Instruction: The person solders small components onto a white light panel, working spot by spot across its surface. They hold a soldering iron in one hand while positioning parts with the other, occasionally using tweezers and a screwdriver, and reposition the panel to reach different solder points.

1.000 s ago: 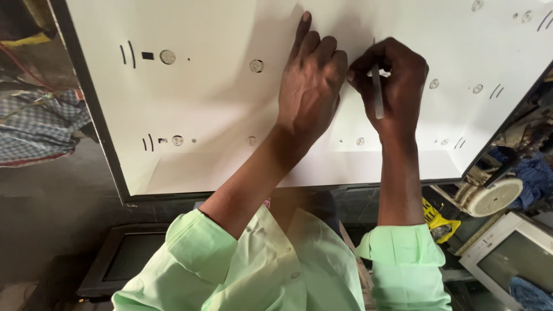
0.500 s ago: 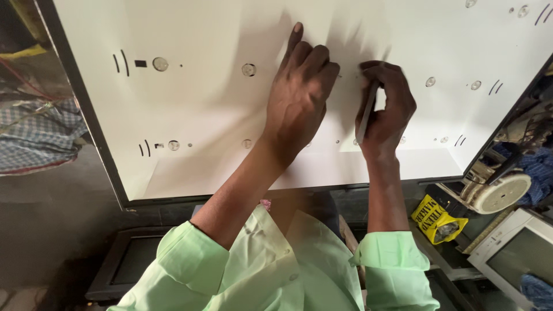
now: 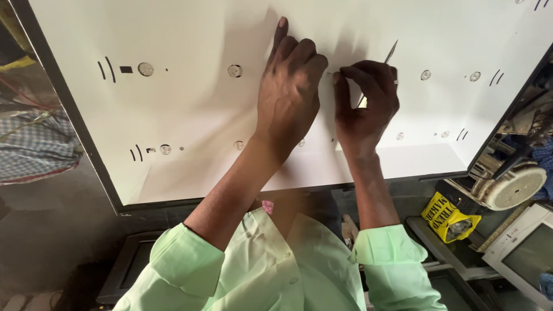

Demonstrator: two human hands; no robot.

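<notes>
Nearby, yellow packet [image 3: 450, 214] beside right hand [image 3: 364, 103]

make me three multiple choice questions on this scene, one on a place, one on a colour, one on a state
1. Where does the left hand rest?
A. flat on the white panel
B. on the yellow bag
C. on a sleeve

2. What colour are the sleeves?
A. dark blue
B. light green
C. red

3. What is the right hand doing?
A. lying open and empty
B. pinching a thin tool
C. gripping the bag

Answers:
1 A, its fingers lie spread on the panel.
2 B, both cuffs are pale green.
3 B, its fingers are closed round the tool, whose tip sticks up above them.
</notes>
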